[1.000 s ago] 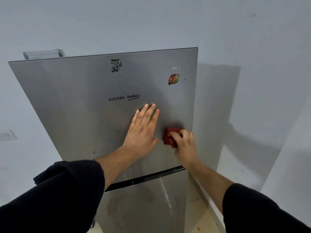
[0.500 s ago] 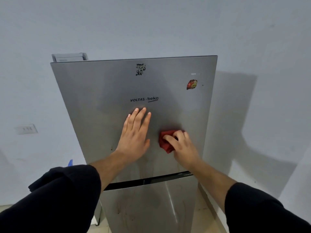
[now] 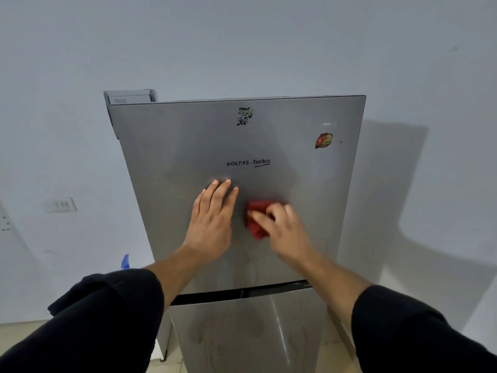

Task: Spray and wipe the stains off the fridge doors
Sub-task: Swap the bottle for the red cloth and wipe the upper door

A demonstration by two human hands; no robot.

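Note:
A silver two-door fridge stands in front of me. Its upper door carries a brand name, a torn black sticker and a red-yellow sticker. My left hand lies flat on the upper door below the brand name, fingers straight. Just right of it, my right hand holds a crumpled red cloth against the door. Brownish drip stains run down the bottom of the upper door and over the lower door.
A pale wall stands behind the fridge and turns a corner close on the right. A wall switch plate sits at the left. The blue tip of an object shows left of the fridge. A grey box rests on the fridge top.
The view has swung left, so the fridge now sits further right in the frame. Both hands stay on the upper door, and the right hand with the cloth looks blurred.

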